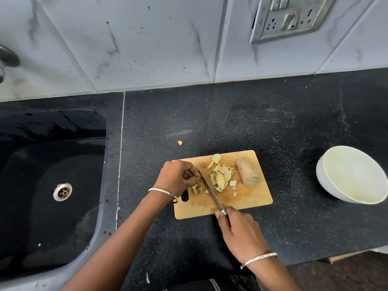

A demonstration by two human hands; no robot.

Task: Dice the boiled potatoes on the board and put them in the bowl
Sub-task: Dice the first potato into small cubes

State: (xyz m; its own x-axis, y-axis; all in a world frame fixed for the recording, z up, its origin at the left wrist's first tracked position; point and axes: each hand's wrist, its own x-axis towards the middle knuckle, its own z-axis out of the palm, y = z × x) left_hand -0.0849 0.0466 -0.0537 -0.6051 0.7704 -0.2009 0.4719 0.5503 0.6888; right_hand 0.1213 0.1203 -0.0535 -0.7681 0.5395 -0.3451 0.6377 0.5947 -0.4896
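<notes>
Right hand (237, 229) is gripping the knife (210, 190), dicing potato pieces (220, 178); curled left hand (178, 177) is steadying them, its hold unclear; whole potato (247, 172) is awaiting dicing next.

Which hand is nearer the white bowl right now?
Right. The right hand holds the knife at the near edge of the board, left of the bowl; the left hand sits at the board's left end, farther away.

- Board (247, 198): pale wood, matt, scored with cut marks.
- Knife (210, 191): smooth, bright metal blade.
- Bowl (327, 185), at 3 o'clock of the board: white, glossy, smooth.
- Tabletop (252, 122): black speckled stone, dull sheen.
- Sink (52, 143), at 9 o'clock: black, glossy; drain (62, 191) of shiny metal.
- Whole potato (247, 172): dull tan skin.
</notes>
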